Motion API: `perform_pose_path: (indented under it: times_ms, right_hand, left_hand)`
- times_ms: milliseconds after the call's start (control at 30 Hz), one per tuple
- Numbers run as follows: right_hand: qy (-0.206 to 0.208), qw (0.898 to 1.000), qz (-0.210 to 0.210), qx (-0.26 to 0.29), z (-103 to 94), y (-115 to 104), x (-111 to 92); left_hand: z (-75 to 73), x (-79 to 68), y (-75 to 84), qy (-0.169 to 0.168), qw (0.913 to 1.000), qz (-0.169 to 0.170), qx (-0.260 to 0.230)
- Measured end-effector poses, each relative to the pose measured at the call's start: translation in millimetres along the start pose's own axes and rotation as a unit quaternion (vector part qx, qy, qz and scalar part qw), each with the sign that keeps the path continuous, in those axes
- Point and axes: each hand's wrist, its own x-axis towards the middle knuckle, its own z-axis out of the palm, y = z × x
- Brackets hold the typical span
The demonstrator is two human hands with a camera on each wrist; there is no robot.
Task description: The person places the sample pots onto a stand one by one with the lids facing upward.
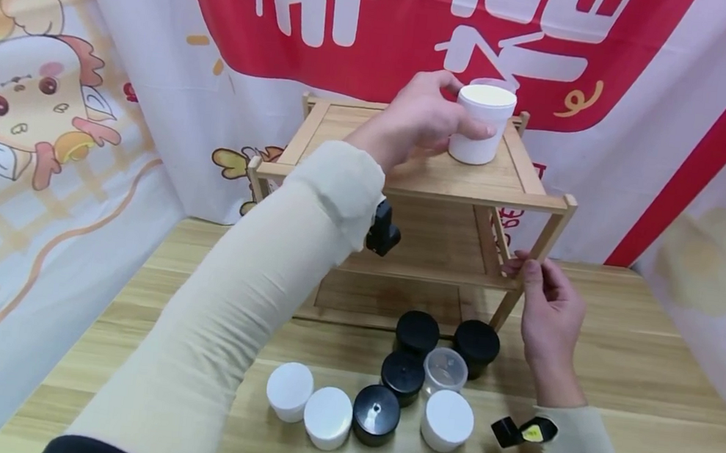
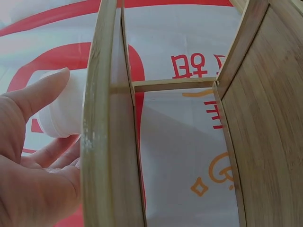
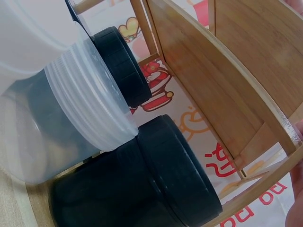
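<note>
My left hand holds a white lidded jar upright at the right of the top board of a wooden shelf rack. In the left wrist view, the thumb and fingers lie on opposite sides of the white jar, partly behind the board's edge. Behind the jar, the rim of something translucent shows; the rest of it is hidden. Lower down, my right hand grips the rack's front right post between thumb and fingers. Only a sliver of that hand enters the right wrist view.
In front of the rack stand several black-lidded jars, white jars and a clear jar on the wooden table. The rack has a middle board and a bottom board. Printed cloth hangs behind and at the sides.
</note>
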Motion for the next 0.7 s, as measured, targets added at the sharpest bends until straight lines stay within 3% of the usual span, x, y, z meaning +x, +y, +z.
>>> perform_pose_path:
  times_ms: [233, 367, 700]
  right_hand:
    - [0.0, 1.0, -0.005, -0.001, 1.3, 1, 0]
    - [-0.002, 1.0, 0.001, -0.002, 2.7, 2, -2]
    - [0.003, 1.0, 0.0, 0.0, 0.8, 1, 0]
  left_hand:
    - [1.3, 3.3, 3.8, -0.001, 0.9999, -0.012, -0.007]
    - [4.9, 5.1, 5.6, 0.002, 0.9998, -0.015, 0.014]
    - [22.6, 8.8, 12.2, 0.054, 0.9966, 0.006, 0.062]
